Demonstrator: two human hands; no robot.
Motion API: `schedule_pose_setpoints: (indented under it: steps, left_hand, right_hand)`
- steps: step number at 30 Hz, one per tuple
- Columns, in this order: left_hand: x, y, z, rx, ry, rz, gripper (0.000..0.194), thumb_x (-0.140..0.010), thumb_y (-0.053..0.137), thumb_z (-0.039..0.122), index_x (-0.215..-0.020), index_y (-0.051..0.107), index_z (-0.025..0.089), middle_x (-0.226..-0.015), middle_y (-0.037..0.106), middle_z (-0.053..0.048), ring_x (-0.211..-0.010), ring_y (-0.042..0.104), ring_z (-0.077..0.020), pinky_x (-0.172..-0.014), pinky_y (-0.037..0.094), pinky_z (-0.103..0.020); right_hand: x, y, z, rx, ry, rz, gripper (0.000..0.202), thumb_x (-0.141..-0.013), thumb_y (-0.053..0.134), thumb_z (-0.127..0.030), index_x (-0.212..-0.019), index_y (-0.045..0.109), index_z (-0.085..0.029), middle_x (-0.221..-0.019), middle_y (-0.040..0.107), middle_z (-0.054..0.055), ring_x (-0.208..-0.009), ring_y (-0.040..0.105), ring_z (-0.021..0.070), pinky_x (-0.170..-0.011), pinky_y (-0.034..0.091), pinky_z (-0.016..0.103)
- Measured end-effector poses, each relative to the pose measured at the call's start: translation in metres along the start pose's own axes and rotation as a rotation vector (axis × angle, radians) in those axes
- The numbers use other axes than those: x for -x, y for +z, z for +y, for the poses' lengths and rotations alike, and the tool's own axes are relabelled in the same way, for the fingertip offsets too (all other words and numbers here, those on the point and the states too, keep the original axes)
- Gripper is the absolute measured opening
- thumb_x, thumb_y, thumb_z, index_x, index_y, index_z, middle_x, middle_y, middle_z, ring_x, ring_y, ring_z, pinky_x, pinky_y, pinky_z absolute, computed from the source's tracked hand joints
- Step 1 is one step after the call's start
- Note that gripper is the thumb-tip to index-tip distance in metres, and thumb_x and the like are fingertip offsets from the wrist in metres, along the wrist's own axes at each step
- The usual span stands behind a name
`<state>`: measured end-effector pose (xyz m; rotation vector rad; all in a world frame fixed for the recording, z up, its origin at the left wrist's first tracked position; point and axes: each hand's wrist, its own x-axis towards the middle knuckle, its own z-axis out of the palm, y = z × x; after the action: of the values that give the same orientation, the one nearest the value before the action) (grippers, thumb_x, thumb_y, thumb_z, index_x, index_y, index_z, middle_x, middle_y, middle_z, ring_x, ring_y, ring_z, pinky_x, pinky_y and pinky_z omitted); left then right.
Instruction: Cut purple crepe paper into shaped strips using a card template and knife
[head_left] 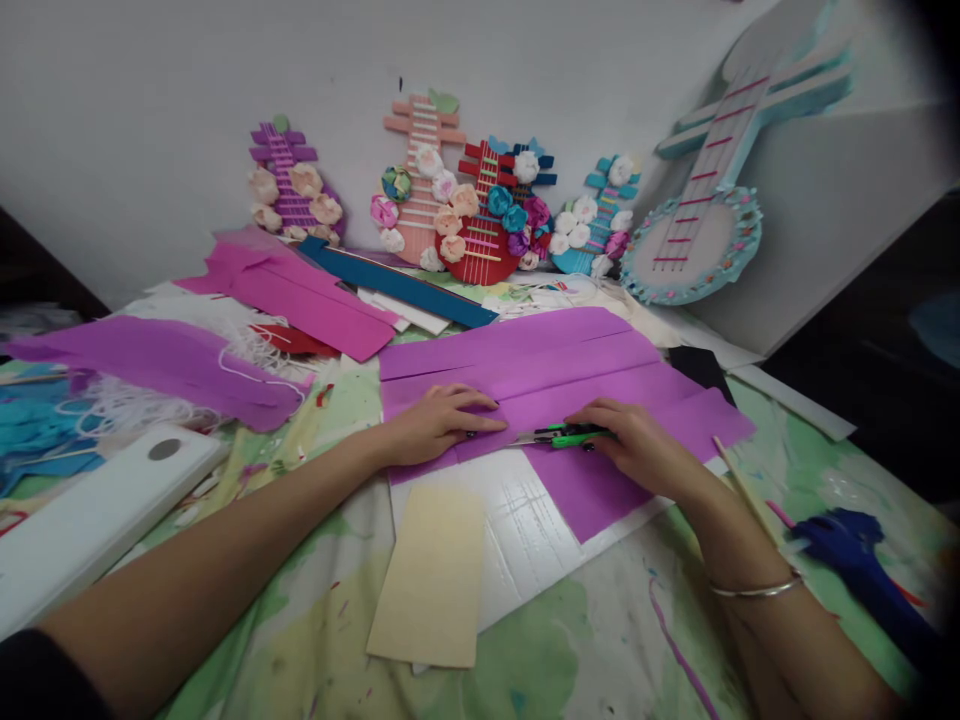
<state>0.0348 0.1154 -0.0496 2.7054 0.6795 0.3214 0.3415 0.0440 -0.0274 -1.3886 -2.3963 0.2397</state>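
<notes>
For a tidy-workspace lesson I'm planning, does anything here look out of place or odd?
Yes: the white string at left looks messy, lying in a loose tangle beside a purple sheet rather than neatly wound.

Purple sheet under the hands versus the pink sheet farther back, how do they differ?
The purple sheet lies under the left hand and right hand; the pink sheet is untouched by either. The purple sheet looks broader in view, the pink sheet narrower. Both look thin, with crease or cut lines.
</notes>
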Motion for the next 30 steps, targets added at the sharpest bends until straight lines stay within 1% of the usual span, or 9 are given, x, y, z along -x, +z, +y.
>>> schedule_pose_setpoints:
  steps: [8,12,17,20,23,30]
  left_hand:
    - [0.000,0.002,-0.002,-0.009,0.019,0.020,0.043,-0.097,0.039,0.019,-0.133,0.053,0.038,-0.142,0.049,-0.001,-0.130,0.038,-0.0234,-0.107,0.025,-0.047]
    - [0.000,0.002,-0.002,-0.009,0.026,0.023,0.042,-0.097,0.040,0.019,-0.132,0.054,0.039,-0.142,0.049,0.000,-0.130,0.038,-0.0237,-0.108,0.025,-0.046]
    - [0.000,0.001,-0.002,-0.014,0.035,0.021,0.043,-0.096,0.042,0.018,-0.131,0.055,0.038,-0.142,0.050,0.000,-0.130,0.038,-0.0242,-0.107,0.026,-0.047]
    - [0.000,0.000,0.000,-0.024,0.025,0.007,0.043,-0.096,0.041,0.017,-0.132,0.055,0.036,-0.142,0.049,-0.002,-0.130,0.038,-0.0246,-0.107,0.026,-0.048]
    - [0.000,-0.001,0.000,-0.024,0.024,0.006,0.043,-0.096,0.041,0.018,-0.132,0.055,0.037,-0.143,0.049,-0.001,-0.131,0.038,-0.0245,-0.107,0.026,-0.048]
    - [0.000,0.002,-0.003,-0.013,0.033,0.016,0.043,-0.096,0.041,0.020,-0.132,0.054,0.039,-0.143,0.049,0.000,-0.130,0.038,-0.0247,-0.107,0.026,-0.047]
  right_hand:
    - [-0.006,0.004,-0.010,0.007,-0.019,-0.015,0.034,-0.084,0.049,-0.005,-0.110,0.066,-0.020,-0.105,0.068,0.009,-0.095,0.062,0.0228,-0.085,0.047,0.037]
    - [-0.005,0.005,-0.012,0.022,-0.019,-0.006,0.035,-0.084,0.049,-0.005,-0.109,0.066,-0.022,-0.105,0.068,0.008,-0.095,0.062,0.0228,-0.086,0.046,0.037]
    - [0.002,0.002,-0.008,0.048,0.002,-0.003,0.038,-0.081,0.050,-0.003,-0.109,0.067,-0.022,-0.104,0.068,0.007,-0.095,0.062,0.0230,-0.084,0.046,0.037]
    - [0.005,-0.001,-0.004,0.021,-0.001,-0.022,0.037,-0.081,0.049,-0.004,-0.109,0.066,-0.020,-0.103,0.068,0.008,-0.093,0.062,0.0224,-0.083,0.046,0.036]
    - [0.005,-0.002,-0.004,0.015,0.002,-0.016,0.036,-0.081,0.049,-0.004,-0.109,0.066,-0.021,-0.102,0.068,0.008,-0.093,0.062,0.0226,-0.083,0.046,0.037]
    - [-0.001,0.004,-0.015,0.012,-0.011,-0.021,0.037,-0.081,0.049,-0.003,-0.109,0.065,-0.021,-0.101,0.067,0.008,-0.093,0.062,0.0231,-0.083,0.047,0.037]
